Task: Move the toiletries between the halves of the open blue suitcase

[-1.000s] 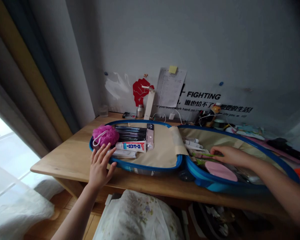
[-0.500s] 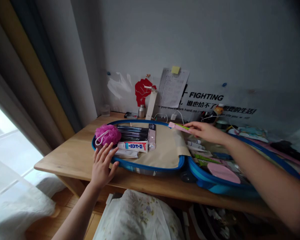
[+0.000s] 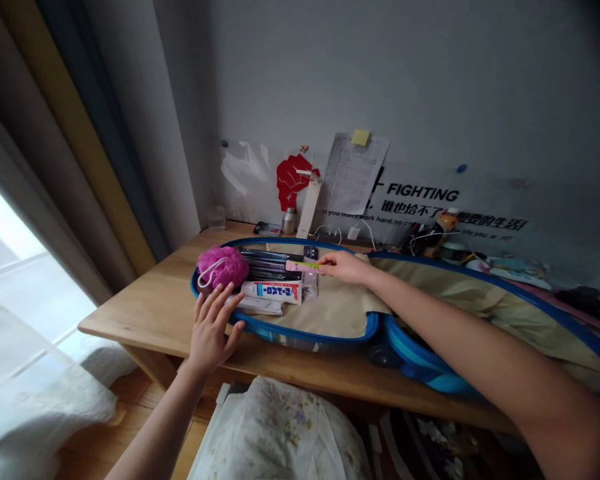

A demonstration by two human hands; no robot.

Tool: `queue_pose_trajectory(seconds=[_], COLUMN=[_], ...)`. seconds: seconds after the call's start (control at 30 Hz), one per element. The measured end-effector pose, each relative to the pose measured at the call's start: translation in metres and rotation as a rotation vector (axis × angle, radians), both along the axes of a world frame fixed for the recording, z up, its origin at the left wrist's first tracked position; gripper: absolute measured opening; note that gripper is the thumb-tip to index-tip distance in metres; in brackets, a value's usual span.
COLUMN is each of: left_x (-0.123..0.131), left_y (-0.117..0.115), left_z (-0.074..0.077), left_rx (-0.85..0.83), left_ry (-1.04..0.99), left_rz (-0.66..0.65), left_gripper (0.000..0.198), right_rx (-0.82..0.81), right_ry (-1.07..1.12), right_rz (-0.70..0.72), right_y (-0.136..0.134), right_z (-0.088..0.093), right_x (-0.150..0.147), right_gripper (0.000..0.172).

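The right hand (image 3: 346,267) reached across the open suitcase (image 3: 300,339), which lay flat on a light wooden desk (image 3: 145,320) with its blue rim and beige lining showing. Its fingers were closed on a slim pink-and-green strip (image 3: 303,266) (too small to say exactly what it was), pinched so that the strip stuck out to the left of the fingertips. The strip was held over the left half of the case, above a row of dark flat packets (image 3: 269,265) and beside a pale box (image 3: 310,281); whether it touched them could not be told. The left hand (image 3: 213,327) lay at the near blue rim of that half with its fingers spread wide open, gripping nothing, the fingertips just below a magenta bath puff (image 3: 223,267) and beside a white tube with a blue label (image 3: 271,291). A flat white packet (image 3: 255,305) lay under the tube. Beyond the case, against the wall, stood a small metal bottle (image 3: 289,221) and a tall white box (image 3: 309,209). Above them were a red paper fist (image 3: 293,179) and a printed sheet (image 3: 353,173) topped by a yellow sticky note (image 3: 360,137). A grey curtain (image 3: 30,153) hung at the left.
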State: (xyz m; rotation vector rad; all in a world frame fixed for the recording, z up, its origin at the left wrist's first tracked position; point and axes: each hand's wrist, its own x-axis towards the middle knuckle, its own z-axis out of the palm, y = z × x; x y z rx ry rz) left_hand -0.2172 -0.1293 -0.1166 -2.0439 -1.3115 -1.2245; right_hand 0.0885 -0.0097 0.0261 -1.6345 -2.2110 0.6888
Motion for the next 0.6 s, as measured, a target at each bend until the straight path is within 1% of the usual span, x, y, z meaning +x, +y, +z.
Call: queue_pose_trajectory(seconds=[0.07,0.13,0.27,0.37,0.47,0.6], left_x=[0.0,0.0,-0.001,-0.001,-0.001,0.0], left_y=[0.0,0.0,0.0,0.0,0.0,0.0], left_z=[0.0,0.0,-0.001,-0.001,-0.001,0.0], left_rx=[0.0,-0.001,-0.01,-0.02,-0.013,0.001], left_ry=[0.007,0.005,-0.005,-0.008,-0.007,-0.011], left_rz=[-0.005,-0.004,-0.001,0.0,-0.003,-0.008], left_gripper=[0.047,0.048,0.05,0.05,0.05,0.05], right_rx=[0.004,-0.032,-0.211,-0.303,-0.319,-0.284], right_ry=[0.008,0.003,-0.052,-0.115,-0.18,-0.258], right_rz=[-0.011,0.011,0.145,0.208,0.236,0.282], right_y=[0.004,0.005,-0.002,-0.013,-0.021,-0.031], right_z=[-0.001,0.0,0.002,-0.001,-0.008,-0.011], right_x=[0.001,0.004,0.007,0.002,-0.006,-0.014], right_gripper=[0.028,0.032,0.031,0.032,0.034,0.034])
